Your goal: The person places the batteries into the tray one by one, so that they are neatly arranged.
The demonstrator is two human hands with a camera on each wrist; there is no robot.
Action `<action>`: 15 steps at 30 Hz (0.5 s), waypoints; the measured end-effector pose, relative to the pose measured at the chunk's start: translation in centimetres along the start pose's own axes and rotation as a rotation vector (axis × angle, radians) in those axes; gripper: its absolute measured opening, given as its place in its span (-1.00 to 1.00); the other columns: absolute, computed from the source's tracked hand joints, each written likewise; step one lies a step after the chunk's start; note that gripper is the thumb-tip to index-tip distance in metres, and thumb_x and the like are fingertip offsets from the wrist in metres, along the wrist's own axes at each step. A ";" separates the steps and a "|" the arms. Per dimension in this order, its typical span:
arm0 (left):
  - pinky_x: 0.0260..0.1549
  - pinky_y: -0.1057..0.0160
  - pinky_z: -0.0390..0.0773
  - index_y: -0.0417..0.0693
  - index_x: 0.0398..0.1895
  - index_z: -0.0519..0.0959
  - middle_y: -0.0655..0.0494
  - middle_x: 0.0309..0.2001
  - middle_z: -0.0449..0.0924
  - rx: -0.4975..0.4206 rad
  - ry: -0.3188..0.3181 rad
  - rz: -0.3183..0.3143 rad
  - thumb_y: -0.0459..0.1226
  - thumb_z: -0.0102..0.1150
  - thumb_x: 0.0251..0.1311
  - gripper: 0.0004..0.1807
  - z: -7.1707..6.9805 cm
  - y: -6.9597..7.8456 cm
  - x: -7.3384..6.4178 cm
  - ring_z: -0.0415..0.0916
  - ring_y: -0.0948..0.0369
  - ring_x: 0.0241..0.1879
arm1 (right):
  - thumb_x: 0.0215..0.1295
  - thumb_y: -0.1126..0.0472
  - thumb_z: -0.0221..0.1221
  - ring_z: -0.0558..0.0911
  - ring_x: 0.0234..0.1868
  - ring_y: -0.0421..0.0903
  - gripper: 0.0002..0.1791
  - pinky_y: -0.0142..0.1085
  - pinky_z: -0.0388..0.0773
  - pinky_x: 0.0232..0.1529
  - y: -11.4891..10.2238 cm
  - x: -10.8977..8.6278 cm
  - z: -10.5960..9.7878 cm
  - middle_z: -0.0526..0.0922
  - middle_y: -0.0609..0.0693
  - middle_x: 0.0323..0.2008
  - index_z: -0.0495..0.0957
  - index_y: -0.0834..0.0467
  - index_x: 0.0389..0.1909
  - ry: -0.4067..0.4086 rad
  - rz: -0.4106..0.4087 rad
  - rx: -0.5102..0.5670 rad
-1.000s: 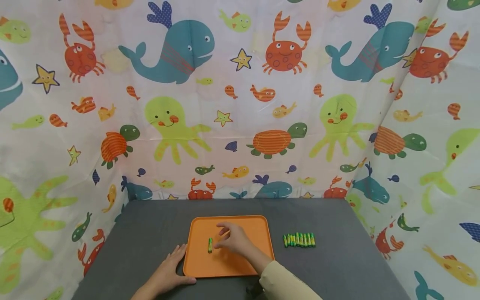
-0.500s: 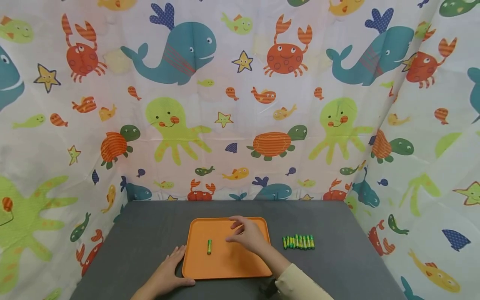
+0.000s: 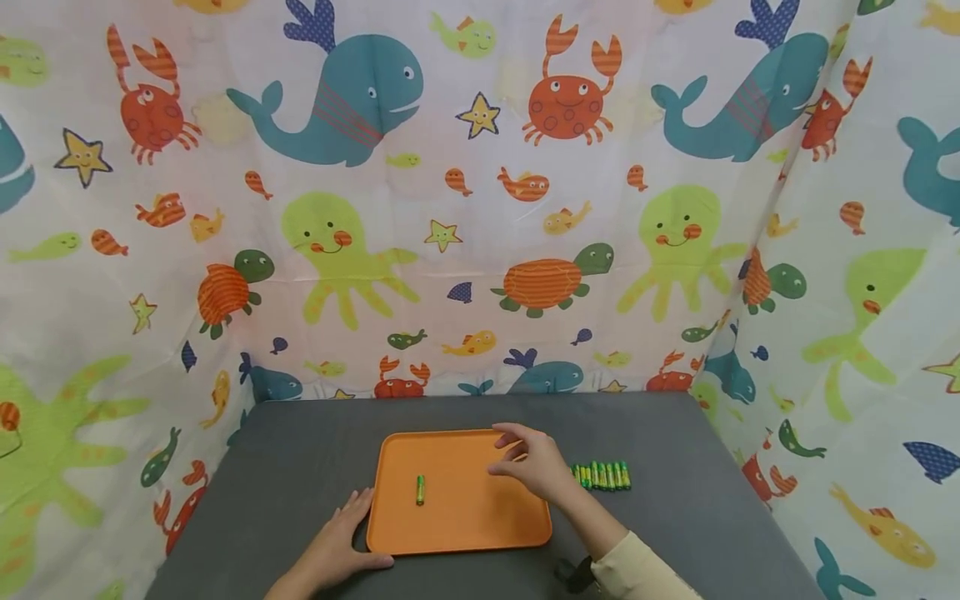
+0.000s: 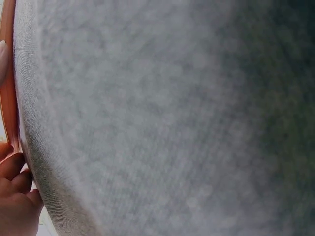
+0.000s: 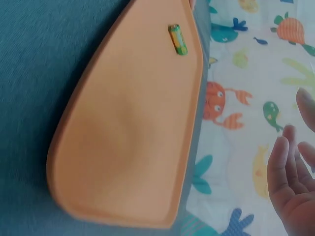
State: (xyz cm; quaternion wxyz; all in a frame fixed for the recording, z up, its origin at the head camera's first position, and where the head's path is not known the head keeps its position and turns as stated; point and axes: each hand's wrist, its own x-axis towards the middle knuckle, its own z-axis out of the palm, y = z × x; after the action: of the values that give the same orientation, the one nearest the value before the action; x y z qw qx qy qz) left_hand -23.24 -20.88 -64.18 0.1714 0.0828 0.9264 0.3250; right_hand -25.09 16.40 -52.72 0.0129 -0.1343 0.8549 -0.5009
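Note:
One green and yellow battery [image 3: 420, 490] lies on the left part of the orange tray [image 3: 457, 537], lengthwise front to back. My left hand [image 3: 330, 546] rests at the tray's left edge with fingers spread, thumb by the near corner. Over the tray's right side hovers my right hand [image 3: 536, 468], fingers loosely bent and nothing between them. Just right of it, several green batteries [image 3: 609, 476] lie side by side on the table, the leftmost partly hidden by that hand. The right wrist view also shows the single battery [image 5: 177, 39] on the tray.
A dark grey tabletop [image 3: 315, 442] carries the tray and the batteries. Curtains [image 3: 465, 250] printed with sea animals stand behind it and along both sides. A dark strap or device [image 3: 576, 575] sits by the right wrist.
My right hand has moved rightward, away from the lone battery, to the tray's right edge near the row of batteries. The left hand, tray and lone battery stay in place.

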 end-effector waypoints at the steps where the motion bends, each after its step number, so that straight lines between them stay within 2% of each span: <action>1: 0.46 -0.40 -0.07 -0.13 0.61 0.07 -0.17 0.59 0.05 -0.002 -0.001 0.007 0.32 0.50 -0.20 0.37 0.0 0.0 0.0 -0.11 -0.22 0.58 | 0.12 0.12 0.49 0.68 -0.19 -0.10 -0.36 -0.38 0.69 -0.24 0.2 -0.2 -0.3 0.67 -0.05 -0.10 0.56 -0.04 0.27 0.012 0.002 -0.002; 7: 0.46 -0.40 -0.08 -0.14 0.61 0.06 -0.17 0.59 0.04 -0.017 -0.010 0.050 0.31 0.49 -0.15 0.34 0.0 -0.1 0.0 -0.13 -0.22 0.58 | 0.06 0.14 0.53 0.68 -0.26 -0.13 -0.34 -0.41 0.67 -0.30 1.6 -1.8 -1.7 0.69 -0.07 -0.14 0.58 -0.02 0.25 0.072 0.026 -0.028; 15: 0.44 -0.42 -0.08 -0.15 0.61 0.06 -0.19 0.59 0.04 -0.028 -0.008 0.028 0.31 0.51 -0.19 0.37 -0.1 -0.5 -0.1 -0.12 -0.24 0.58 | -0.01 0.05 0.56 0.68 -0.29 -0.16 -0.32 -0.37 0.65 -0.35 3.5 -3.1 -3.6 0.71 -0.01 -0.10 0.61 0.02 0.20 0.081 0.063 -0.053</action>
State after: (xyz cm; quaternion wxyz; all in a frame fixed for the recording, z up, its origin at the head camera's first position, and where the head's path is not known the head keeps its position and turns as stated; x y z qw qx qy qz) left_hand -23.22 -21.39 -64.42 0.1715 0.0947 0.9199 0.3398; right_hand -23.42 21.80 -54.28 -0.0094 -0.0870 0.8716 -0.4823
